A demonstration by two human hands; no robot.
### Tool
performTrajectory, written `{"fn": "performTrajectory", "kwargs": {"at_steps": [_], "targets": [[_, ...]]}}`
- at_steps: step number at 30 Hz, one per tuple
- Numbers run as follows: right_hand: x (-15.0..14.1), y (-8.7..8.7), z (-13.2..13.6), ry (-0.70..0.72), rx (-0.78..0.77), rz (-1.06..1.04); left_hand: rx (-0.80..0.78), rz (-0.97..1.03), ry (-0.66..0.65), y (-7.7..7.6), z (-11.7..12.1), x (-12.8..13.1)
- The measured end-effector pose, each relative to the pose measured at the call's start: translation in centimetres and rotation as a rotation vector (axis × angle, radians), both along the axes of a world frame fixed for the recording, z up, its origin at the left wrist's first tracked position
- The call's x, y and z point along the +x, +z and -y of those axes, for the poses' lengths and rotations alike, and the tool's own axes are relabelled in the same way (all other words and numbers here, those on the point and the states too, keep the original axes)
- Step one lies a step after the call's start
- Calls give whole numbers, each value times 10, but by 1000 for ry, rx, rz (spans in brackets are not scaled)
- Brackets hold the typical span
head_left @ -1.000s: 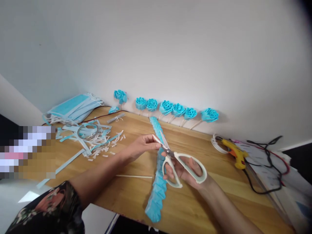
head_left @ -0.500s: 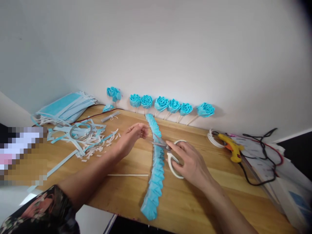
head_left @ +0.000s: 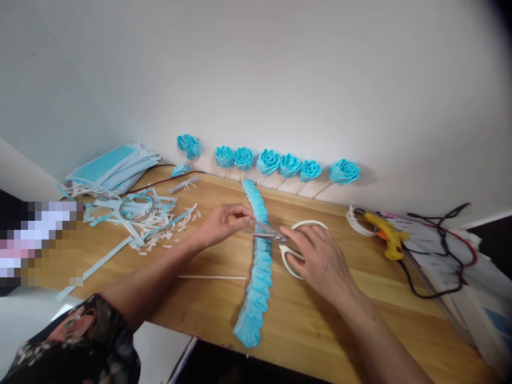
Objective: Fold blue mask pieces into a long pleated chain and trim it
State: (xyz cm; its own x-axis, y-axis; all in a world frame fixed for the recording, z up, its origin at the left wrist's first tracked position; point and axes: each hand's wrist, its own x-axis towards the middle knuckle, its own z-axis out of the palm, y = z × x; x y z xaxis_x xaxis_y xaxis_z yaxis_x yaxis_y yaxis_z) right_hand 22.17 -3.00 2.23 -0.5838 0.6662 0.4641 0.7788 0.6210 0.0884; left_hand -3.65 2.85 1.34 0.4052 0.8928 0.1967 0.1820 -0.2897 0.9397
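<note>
My right hand (head_left: 322,256) grips white-handled scissors (head_left: 294,261), their blades parted above a long pleated blue strip (head_left: 261,272). The strip runs from near the wall down to the table's front edge. My left hand (head_left: 230,221) is closed in a pinch by the blade tips, just left of the strip. Whatever lies between its fingertips is too small to make out. Below the left wrist, a thin pale stick (head_left: 212,277) lies on the wooden table.
Several blue fabric roses (head_left: 268,161) on sticks lean against the wall. At left are stacked face masks (head_left: 108,168), cut scraps (head_left: 160,224) and a roll of clear tape (head_left: 136,207). A yellow glue gun (head_left: 388,234) with a black cord lies at right.
The view has shifted slightly. My left fingers have straightened and reach toward the scissors' tips. The scissors have turned a little, with their blades still apart over the strip.
</note>
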Motion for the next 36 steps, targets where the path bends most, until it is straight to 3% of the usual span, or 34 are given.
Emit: {"fn": "performTrajectory", "kwargs": {"at_steps": [9,19,29,32,36], "targets": [[2,0,2,44,-11,44,-22,-122,-9,3,0,0],[-2,3,5,47,-37,86,-86,-149,-109,2,0,4],[-7,3,7,45,-26,98,48,-435,37,2,6,8],[-6,3,6,41,-37,96,56,-430,62,5,4,5],[-2,4,5,31,-34,87,17,-377,-3,10,0,-3]]}}
